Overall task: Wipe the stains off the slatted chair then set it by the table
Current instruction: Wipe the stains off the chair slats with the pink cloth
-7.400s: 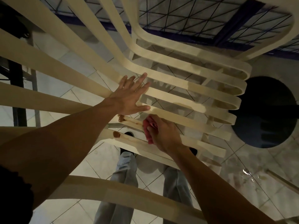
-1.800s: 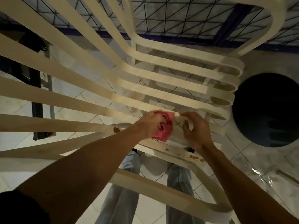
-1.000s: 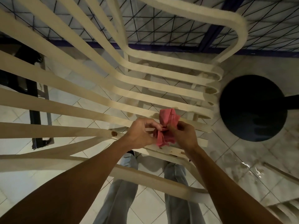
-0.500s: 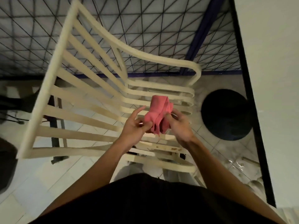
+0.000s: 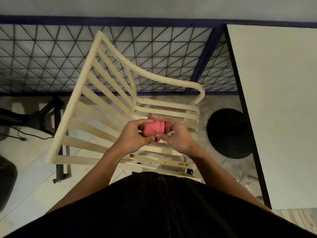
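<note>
Cream slatted chair (image 5: 154,78) on tiled floor, left of the white table (image 5: 277,109), not touching it; brown stains (image 5: 132,155) on the near seat slat. Above the seat, left hand (image 5: 133,134) and right hand (image 5: 178,138) pinch a folded pink cloth (image 5: 153,129), fingers curled round its ends. Round black base (image 5: 228,133) between chair and table; wire-grid fence (image 5: 42,57) at the far side.

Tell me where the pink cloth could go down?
The white table at right has a bare top. The chair has free far seat slats. It's crowded under the left hand and right hand; the front slat is stained.
</note>
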Motion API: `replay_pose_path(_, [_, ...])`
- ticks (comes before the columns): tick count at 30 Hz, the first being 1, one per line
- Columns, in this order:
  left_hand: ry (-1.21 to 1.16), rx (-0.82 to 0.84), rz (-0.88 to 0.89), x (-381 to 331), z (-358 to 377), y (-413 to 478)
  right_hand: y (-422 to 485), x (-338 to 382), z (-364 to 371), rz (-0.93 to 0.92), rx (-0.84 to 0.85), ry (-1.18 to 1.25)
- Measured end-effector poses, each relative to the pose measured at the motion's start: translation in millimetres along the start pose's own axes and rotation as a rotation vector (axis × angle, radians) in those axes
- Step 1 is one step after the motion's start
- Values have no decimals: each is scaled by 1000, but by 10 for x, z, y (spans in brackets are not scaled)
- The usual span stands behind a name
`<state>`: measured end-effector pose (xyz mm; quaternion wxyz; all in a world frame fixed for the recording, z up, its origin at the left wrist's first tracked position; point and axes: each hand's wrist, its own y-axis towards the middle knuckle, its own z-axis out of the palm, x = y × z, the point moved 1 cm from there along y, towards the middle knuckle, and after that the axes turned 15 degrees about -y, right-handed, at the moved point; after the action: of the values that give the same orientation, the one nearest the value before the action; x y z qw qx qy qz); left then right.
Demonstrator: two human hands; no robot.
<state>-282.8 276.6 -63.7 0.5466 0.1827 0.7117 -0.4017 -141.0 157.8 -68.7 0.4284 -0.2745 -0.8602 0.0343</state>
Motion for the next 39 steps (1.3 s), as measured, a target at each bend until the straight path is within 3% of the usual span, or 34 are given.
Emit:
replay_pose_path(4, [6,1,71,-22,-76,-12,39,-17,34,17,-62,-132])
replay_pose_path(7, [55,-22,112,8,-161,-12,54,36,61,36,-63,-80])
replay_pose_path(11, [90,36,70,55,-346,-12,33,192,143,47,-26,140])
replay_pose_path(15, [-182,131,-36,-17,-412,-42,-117,367,220,90,-86,369])
replay_pose_path(18, [-244,140,-68,-33,-344,-75,-265,369,286,135,-127,563])
replay_pose_path(21, [-301,122,-57,5,-193,-141,-423,234,307,161,-146,681])
replay_pose_path(25, [-263,71,5,83,101,-266,-568,26,278,185,-108,659])
replay_pose_path(32, [-369,54,-111,297,621,-393,-694,-500,121,275,111,780])
replay_pose_path(35, [-409,82,-168,492,807,-335,-676,-736,132,312,93,761])
replay_pose_path(39, [-249,77,-239,786,974,-239,-661,-1203,163,381,-14,727])
